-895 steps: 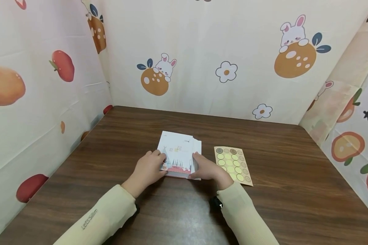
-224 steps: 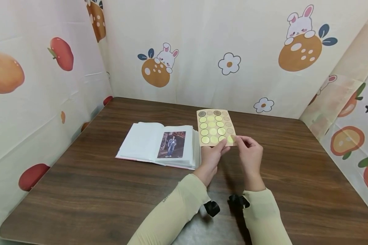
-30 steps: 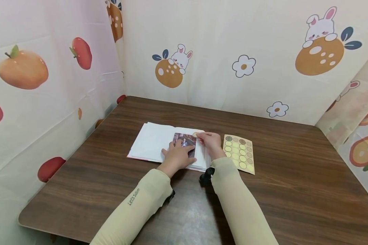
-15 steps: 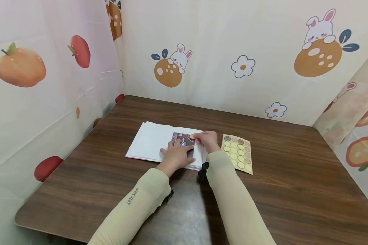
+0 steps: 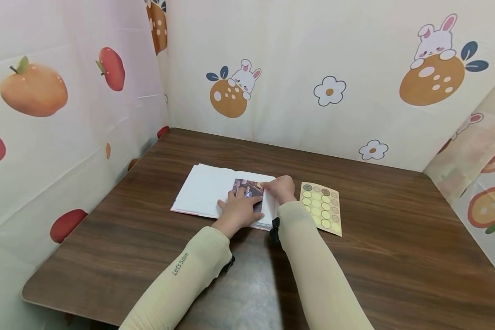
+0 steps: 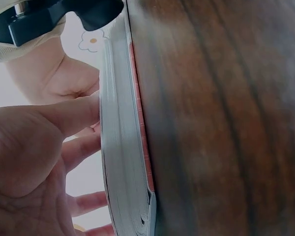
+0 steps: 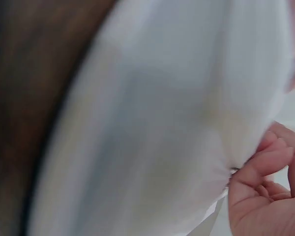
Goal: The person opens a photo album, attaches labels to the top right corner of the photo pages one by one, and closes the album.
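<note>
An album (image 5: 206,190) lies open on the table, a photo (image 5: 252,188) on its right page. My left hand (image 5: 236,213) rests on that page with spread fingers, holding the photo down. In the left wrist view, the thumb and fingertips meet the upper side of the thick page stack (image 6: 120,132). My right hand (image 5: 283,189) is at the photo's upper right corner. Its fingers are curled and pinch a small round sticker (image 5: 260,185), mostly covered by the fingertips. The right wrist view shows the curled fingers (image 7: 265,172) beside a blurred pale surface.
Right of the album lies a sheet of round stickers (image 5: 319,208), mostly yellow, beside my right wrist. The brown wooden table (image 5: 379,256) has a rounded front left corner. Printed curtains (image 5: 288,128) stand behind and at both sides.
Long before, the album was closed, then opened, and both hands held the sticker sheet. In the last second the right hand has brought the sticker slightly left onto the photo's corner.
</note>
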Available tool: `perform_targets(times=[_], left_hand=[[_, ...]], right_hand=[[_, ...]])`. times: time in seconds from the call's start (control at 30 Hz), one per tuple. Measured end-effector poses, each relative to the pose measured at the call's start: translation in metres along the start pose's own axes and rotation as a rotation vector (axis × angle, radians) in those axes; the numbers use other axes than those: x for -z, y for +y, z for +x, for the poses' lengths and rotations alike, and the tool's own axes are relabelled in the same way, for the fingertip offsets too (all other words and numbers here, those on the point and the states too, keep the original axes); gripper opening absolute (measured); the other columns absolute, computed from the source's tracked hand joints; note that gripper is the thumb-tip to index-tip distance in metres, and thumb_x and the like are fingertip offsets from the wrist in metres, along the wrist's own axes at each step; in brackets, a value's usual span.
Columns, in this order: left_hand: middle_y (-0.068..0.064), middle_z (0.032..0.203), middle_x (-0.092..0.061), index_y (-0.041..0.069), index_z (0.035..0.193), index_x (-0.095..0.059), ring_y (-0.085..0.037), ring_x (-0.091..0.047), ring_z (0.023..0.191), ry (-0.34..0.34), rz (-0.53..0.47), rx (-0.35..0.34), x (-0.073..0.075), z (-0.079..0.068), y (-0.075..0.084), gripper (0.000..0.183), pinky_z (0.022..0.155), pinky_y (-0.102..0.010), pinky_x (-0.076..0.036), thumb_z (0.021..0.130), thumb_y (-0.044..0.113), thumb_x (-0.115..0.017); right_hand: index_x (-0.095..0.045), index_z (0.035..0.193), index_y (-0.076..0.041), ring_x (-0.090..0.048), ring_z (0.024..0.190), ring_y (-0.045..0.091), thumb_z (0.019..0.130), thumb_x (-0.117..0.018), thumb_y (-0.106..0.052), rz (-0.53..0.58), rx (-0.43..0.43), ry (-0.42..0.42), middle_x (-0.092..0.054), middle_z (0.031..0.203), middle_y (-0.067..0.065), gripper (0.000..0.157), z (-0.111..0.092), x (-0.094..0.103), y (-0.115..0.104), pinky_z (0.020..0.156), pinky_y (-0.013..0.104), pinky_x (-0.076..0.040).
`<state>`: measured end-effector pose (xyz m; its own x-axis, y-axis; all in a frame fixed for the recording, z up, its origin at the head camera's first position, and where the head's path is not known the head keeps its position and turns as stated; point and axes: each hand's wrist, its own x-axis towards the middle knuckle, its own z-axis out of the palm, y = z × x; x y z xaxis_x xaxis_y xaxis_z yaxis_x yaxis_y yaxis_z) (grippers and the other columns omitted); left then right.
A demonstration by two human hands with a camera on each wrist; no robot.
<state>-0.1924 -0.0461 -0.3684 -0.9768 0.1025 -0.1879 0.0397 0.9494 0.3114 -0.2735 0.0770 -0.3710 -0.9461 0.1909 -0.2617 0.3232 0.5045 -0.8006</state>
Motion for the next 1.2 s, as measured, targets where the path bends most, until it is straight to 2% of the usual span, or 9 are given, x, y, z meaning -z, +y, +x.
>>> perform_targets(times=[0.13,0.23,0.33,0.43,0.53,0.7,0.93,1.2], left_hand=[[-0.014,0.145,-0.028,0.034,0.136,-0.048,-0.042,-0.022,0.128,-0.01,-0.014,0.001,-0.001,0.0,0.001,0.055,0.095,-0.07,-0.018,0.085,0.05,-0.061],[-0.014,0.145,-0.028,0.033,0.136,-0.049,-0.042,-0.022,0.128,-0.015,-0.026,0.002,-0.002,-0.001,0.002,0.055,0.095,-0.07,-0.017,0.085,0.05,-0.061],[-0.014,0.145,-0.029,0.034,0.136,-0.049,-0.041,-0.022,0.128,-0.013,-0.028,0.005,-0.001,-0.001,0.002,0.056,0.095,-0.07,-0.017,0.084,0.051,-0.061],[-0.013,0.145,-0.028,0.034,0.136,-0.048,-0.041,-0.021,0.128,-0.01,-0.024,0.006,0.0,-0.001,0.002,0.056,0.095,-0.069,-0.017,0.084,0.051,-0.061],[-0.014,0.145,-0.028,0.033,0.136,-0.049,-0.041,-0.021,0.129,-0.009,-0.023,0.007,0.0,-0.001,0.001,0.056,0.095,-0.069,-0.018,0.084,0.052,-0.061],[-0.013,0.146,-0.027,0.034,0.136,-0.048,-0.041,-0.021,0.128,-0.013,-0.017,0.013,0.0,-0.001,0.001,0.057,0.096,-0.068,-0.018,0.084,0.052,-0.06],[-0.014,0.146,-0.026,0.034,0.137,-0.047,-0.041,-0.021,0.129,-0.013,-0.001,0.015,0.0,-0.001,0.0,0.058,0.095,-0.068,-0.018,0.084,0.053,-0.06],[-0.014,0.146,-0.027,0.034,0.137,-0.047,-0.041,-0.022,0.129,-0.01,0.014,0.008,-0.001,-0.001,0.0,0.057,0.094,-0.068,-0.02,0.085,0.054,-0.059]], right_hand=[[-0.064,0.087,0.002,-0.043,0.053,0.01,0.093,-0.057,-0.029,0.3,-0.103,-0.189,-0.05,0.062,0.002,0.032,0.008,0.008,0.001,0.046,0.02,-0.035],[-0.06,0.104,0.006,-0.038,0.05,0.008,0.098,-0.038,-0.03,0.476,-0.178,-0.34,-0.046,0.063,0.002,0.043,0.008,0.014,0.001,0.043,0.017,-0.031],[-0.054,0.118,0.007,-0.035,0.049,0.007,0.095,-0.03,-0.027,0.531,-0.205,-0.456,-0.042,0.062,0.001,0.047,0.002,0.016,-0.002,0.042,0.016,-0.026],[-0.049,0.123,0.007,-0.033,0.046,0.006,0.093,-0.027,-0.026,0.548,-0.212,-0.533,-0.041,0.058,-0.001,0.05,-0.002,0.013,-0.005,0.04,0.015,-0.024],[-0.049,0.12,0.007,-0.033,0.045,0.006,0.092,-0.026,-0.026,0.552,-0.226,-0.553,-0.041,0.056,-0.001,0.048,-0.005,0.009,-0.006,0.039,0.015,-0.024],[-0.052,0.11,0.004,-0.034,0.044,0.007,0.092,-0.026,-0.022,0.534,-0.266,-0.531,-0.042,0.055,0.0,0.041,-0.006,0.004,-0.004,0.039,0.016,-0.024],[-0.047,0.13,0.004,-0.033,0.042,0.006,0.092,-0.025,-0.019,0.581,-0.272,-0.569,-0.041,0.051,-0.001,0.049,-0.003,0.003,-0.001,0.037,0.014,-0.024],[-0.041,0.137,-0.005,-0.036,0.042,0.006,0.094,-0.025,-0.017,0.673,-0.306,-0.576,-0.043,0.051,-0.001,0.048,0.0,0.002,0.003,0.037,0.014,-0.026]])
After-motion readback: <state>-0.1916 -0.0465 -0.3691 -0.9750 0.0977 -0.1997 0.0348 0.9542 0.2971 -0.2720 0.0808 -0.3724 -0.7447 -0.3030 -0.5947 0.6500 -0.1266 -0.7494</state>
